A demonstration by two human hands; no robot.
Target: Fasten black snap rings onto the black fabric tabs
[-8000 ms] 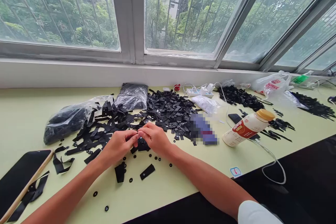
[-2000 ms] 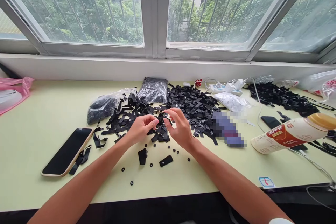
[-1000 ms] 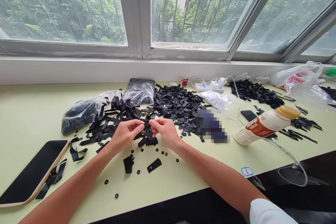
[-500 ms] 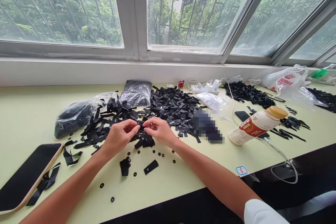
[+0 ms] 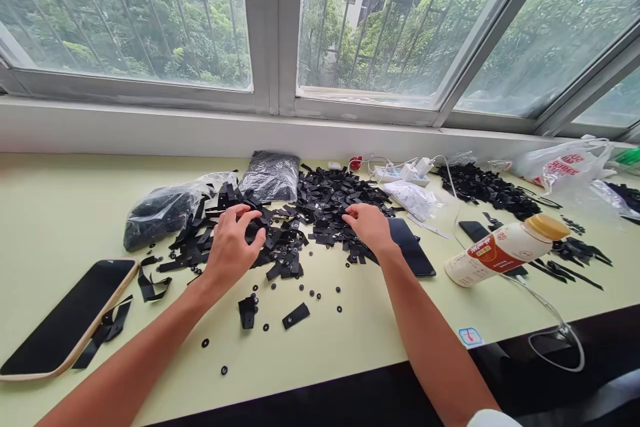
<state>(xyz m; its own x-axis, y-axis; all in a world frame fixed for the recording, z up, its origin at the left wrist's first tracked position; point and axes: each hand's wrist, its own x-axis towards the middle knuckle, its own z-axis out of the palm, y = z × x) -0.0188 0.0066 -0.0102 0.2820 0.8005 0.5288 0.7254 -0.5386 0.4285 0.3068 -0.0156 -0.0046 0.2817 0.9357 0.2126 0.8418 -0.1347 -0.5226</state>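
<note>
Black strips [image 5: 327, 195], loosely heaped on pale table [image 5: 350, 340], small discs [image 5: 205, 343] scattered

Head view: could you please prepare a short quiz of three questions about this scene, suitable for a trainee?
1. True or false: the left hand and the right hand are apart from each other.

2. Which colour is the cap of the bottle?
a) green
b) gold
c) blue

3. Fill in the missing word: the phone in the beige case lies to the ____ of the left hand.

Key: 1 true; 2 b; 3 left.
</note>
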